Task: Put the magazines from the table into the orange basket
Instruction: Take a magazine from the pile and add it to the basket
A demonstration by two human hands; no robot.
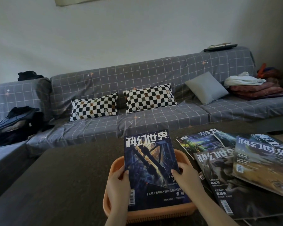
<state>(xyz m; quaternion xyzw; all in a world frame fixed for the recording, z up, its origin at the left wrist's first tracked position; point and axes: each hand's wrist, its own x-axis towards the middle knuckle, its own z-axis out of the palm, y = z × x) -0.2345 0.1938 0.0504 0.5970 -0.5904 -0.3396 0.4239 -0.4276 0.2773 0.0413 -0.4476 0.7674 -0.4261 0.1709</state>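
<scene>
Dim, bluish light; curved wide-angle edges

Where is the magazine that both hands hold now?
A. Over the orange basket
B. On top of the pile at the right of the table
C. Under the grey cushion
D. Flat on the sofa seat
A: the left hand and the right hand hold the magazine by its sides, and the rim of the basket shows around it.
</scene>
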